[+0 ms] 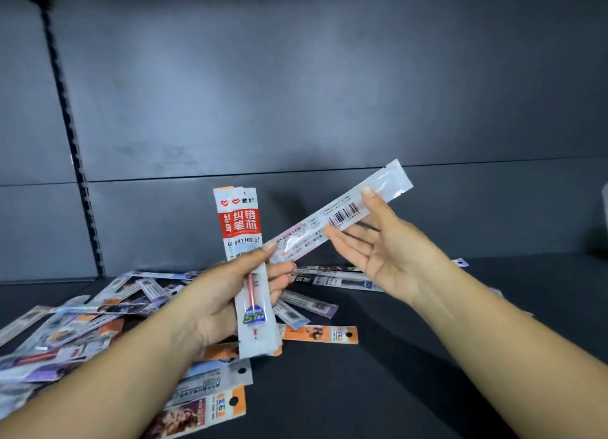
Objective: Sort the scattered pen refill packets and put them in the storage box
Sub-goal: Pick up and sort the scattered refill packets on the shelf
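My left hand (pixel 227 294) grips a small upright stack of red-and-white refill packets (pixel 241 228), red label facing me. My right hand (pixel 375 244) pinches one more packet (pixel 339 213), thumb on top and fingers under it, with the barcode side up. That packet slants from upper right down to my left thumb, where its lower end touches the stack. Several more refill packets (pixel 82 320) lie scattered on the dark shelf, mostly left and below my hands. No storage box is clearly in view.
An orange-ended packet (pixel 320 334) lies flat below my hands, and others (pixel 332 279) lie behind my right hand. The dark shelf surface (pixel 411 389) extends to the right. A grey back panel (pixel 296 93) and a slotted upright (pixel 70 142) stand behind. Something pale shows at the right edge (pixel 604 202).
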`<state>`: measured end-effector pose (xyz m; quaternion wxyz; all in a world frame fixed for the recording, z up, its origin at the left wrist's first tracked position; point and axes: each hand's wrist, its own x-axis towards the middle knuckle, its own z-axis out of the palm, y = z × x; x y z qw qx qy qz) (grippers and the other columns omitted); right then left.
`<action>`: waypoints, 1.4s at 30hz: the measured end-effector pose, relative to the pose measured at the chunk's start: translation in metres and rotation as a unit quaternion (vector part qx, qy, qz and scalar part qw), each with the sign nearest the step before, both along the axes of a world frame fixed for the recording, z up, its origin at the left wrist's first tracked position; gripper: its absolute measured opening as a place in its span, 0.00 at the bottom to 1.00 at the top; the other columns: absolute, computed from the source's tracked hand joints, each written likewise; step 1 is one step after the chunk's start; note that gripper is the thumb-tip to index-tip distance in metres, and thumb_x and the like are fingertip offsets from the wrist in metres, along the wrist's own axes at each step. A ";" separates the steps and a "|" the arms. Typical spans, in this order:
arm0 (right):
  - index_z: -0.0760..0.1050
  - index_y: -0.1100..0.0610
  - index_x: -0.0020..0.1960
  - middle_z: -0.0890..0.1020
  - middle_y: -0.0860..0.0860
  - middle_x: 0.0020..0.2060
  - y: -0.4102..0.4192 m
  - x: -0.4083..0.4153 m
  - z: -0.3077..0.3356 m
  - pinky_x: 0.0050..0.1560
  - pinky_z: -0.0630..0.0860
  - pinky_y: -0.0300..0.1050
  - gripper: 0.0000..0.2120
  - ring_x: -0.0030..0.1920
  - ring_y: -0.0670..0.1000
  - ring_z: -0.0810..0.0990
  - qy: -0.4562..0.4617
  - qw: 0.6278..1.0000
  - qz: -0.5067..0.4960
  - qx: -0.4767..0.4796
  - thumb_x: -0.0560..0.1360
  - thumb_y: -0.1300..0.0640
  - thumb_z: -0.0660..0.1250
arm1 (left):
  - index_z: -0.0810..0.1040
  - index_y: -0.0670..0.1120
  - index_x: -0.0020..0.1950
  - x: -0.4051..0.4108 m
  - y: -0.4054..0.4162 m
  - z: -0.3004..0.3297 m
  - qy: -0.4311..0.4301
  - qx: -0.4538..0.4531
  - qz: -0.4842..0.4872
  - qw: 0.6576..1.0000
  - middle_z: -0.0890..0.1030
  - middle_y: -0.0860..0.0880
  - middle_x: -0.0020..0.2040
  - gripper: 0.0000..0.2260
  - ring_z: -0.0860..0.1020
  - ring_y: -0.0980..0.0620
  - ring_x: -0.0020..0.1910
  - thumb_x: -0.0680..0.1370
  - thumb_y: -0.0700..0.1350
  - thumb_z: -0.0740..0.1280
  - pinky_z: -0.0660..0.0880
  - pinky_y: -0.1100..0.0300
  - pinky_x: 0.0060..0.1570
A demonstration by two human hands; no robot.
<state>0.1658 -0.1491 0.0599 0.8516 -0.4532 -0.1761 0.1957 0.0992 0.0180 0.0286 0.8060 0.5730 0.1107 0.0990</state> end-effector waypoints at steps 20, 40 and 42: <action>0.77 0.58 0.37 0.81 0.48 0.23 0.015 -0.012 -0.025 0.29 0.77 0.38 0.04 0.24 0.45 0.78 -0.139 0.959 0.068 -0.239 0.71 0.59 0.68 | 0.72 0.48 0.42 0.005 0.022 0.000 -0.139 -0.011 0.036 0.990 0.72 0.54 0.23 0.13 0.67 0.59 0.20 0.62 0.49 0.70 0.68 0.68 0.23; 0.78 0.49 0.41 0.81 0.47 0.46 0.009 0.024 -0.049 0.54 0.70 0.43 0.13 0.51 0.48 0.77 -0.354 0.712 0.044 -0.605 0.67 0.39 0.68 | 0.77 0.41 0.47 0.006 0.029 -0.010 -0.134 0.216 0.047 0.966 0.86 0.52 0.36 0.04 0.84 0.54 0.39 0.73 0.37 0.66 0.80 0.60 0.39; 0.79 0.49 0.45 0.80 0.47 0.46 0.009 0.024 -0.050 0.52 0.68 0.41 0.14 0.52 0.48 0.75 -0.331 0.700 0.066 -0.629 0.66 0.40 0.70 | 0.78 0.43 0.47 0.007 0.028 -0.012 -0.126 0.204 0.036 0.970 0.86 0.52 0.36 0.05 0.84 0.54 0.39 0.73 0.36 0.66 0.81 0.59 0.41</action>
